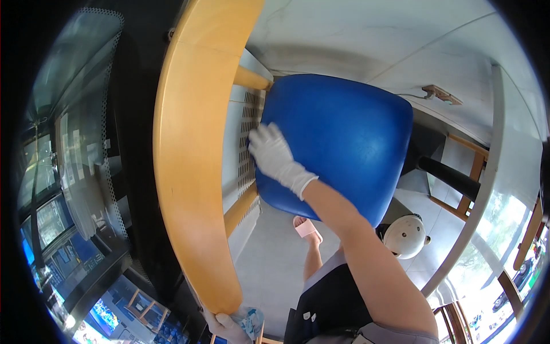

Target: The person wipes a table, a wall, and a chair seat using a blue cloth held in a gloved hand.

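A wooden chair with a blue padded seat (338, 143) stands below me. Its curved light-wood backrest (192, 166) runs along the left of the seat. My right hand (274, 153), in a white glove, reaches across the seat to its edge beside the backrest. The fingers there are spread, slightly blurred, and nothing shows in them. At the backrest's lower end my left hand (226, 328), also gloved in white, grips the wood, partly cut off by the picture's rim. A crumpled blue-and-white, cloth-like piece (251, 322) lies against that hand.
A shiny pale tabletop (487, 218) curves along the right. Under it are a black table leg (450, 179) and a round white object (405, 236) with dark spots. A pale wall with a socket (441, 94) rises beyond the seat. Dark glass panels (86, 155) stand at left.
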A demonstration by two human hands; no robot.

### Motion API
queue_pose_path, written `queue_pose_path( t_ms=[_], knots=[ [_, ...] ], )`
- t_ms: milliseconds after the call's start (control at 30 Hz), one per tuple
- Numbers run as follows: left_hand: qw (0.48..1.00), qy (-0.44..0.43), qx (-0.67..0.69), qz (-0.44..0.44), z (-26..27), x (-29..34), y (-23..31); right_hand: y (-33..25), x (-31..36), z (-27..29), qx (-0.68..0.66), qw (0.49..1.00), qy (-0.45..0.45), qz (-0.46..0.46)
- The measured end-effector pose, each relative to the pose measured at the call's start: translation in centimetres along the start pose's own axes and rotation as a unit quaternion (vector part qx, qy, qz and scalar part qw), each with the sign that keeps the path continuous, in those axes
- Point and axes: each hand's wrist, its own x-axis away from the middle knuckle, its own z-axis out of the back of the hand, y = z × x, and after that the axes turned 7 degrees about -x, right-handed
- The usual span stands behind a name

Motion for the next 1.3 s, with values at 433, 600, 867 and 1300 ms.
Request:
queue_pose_path(
  t_ms=[433, 600, 867, 1300],
  knots=[
    [0.995, -0.046, -0.011, -0.082, 0.0, -0.7, -1.3, -1.9, 20.1, -0.2, 0.031, 0.963, -0.096, 0.249],
    [0.996, -0.023, 0.037, -0.077, -0.2, -0.6, -2.7, 4.3, 11.1, 3.9, -0.09, 0.987, 0.132, -0.014],
    [0.997, 0.023, 0.078, 0.015, -1.0, -0.7, -2.6, 14.6, 12.6, 6.9, 0.126, 0.921, 0.213, -0.301],
    [0.999, 0.03, 0.041, 0.0, -1.3, -1.2, -2.2, 17.6, 10.4, 8.6, 0.138, 0.903, 0.312, -0.26]
  ],
)
